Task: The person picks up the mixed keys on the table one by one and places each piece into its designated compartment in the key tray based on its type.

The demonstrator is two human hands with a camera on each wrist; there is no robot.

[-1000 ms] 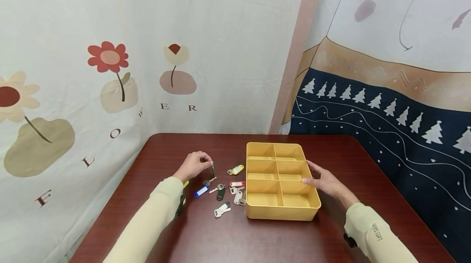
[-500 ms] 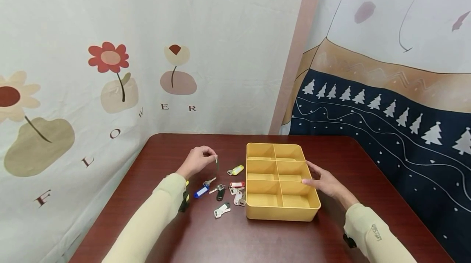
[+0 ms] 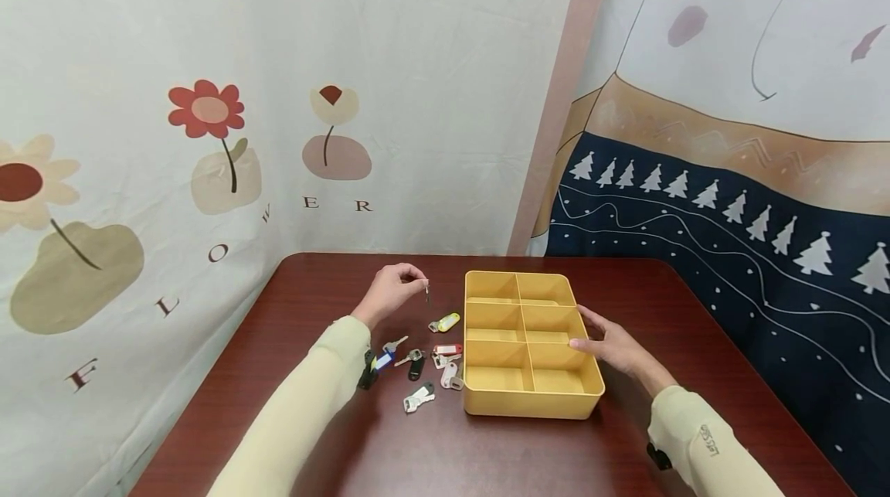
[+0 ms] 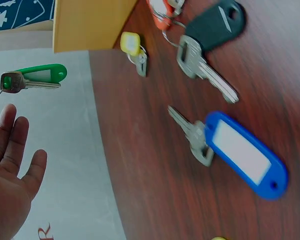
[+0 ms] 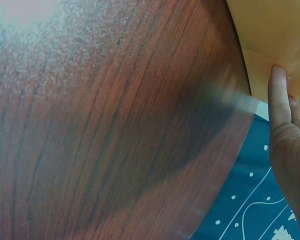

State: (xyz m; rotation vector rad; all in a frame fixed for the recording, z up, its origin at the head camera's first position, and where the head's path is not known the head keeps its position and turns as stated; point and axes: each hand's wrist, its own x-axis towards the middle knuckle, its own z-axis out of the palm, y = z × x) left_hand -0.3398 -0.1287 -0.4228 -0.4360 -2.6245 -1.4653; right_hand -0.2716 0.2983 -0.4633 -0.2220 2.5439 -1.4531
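Pinched at the left hand's (image 3: 389, 292) fingertips, a green-tagged key (image 4: 32, 78) hangs above the table (image 3: 313, 280), left of the tray (image 3: 528, 396); the other fingers stay loosely spread. Straight fingers of the right hand (image 3: 612, 342) rest against the tray's right wall. Broad, glossy, the table shows dark red wood grain. Smooth yellow plastic forms the tray, rectangular with rounded corners, split into six compartments. Flat oblong plastic tags on metal keys lie scattered beside it: blue (image 4: 242, 155), black (image 4: 215, 22), red (image 3: 448, 348), yellow (image 3: 448, 320).
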